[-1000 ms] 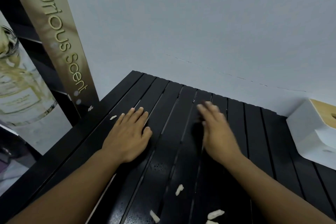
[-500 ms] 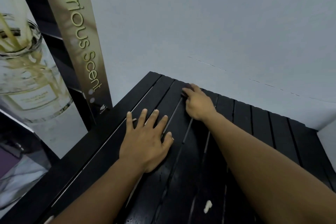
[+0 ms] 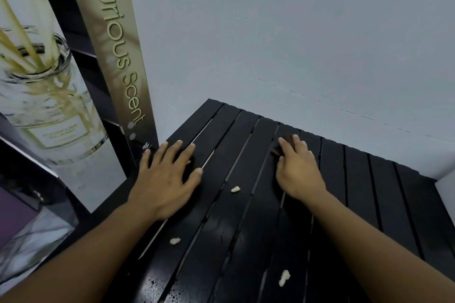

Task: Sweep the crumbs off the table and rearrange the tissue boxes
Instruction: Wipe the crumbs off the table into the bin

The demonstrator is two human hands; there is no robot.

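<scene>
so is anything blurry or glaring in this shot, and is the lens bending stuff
Head view: the wide lens bends the banner and fans the table slats outward. A soft sheen glares off the slats low in the centre. The right hand is slightly smeared at the fingertips, while the left hand is sharper. Three crumbs read clearly against the black.

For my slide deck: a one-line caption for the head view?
Left hand and right hand rest on a black slatted table among scattered pale crumbs, beside a diffuser poster.
</scene>
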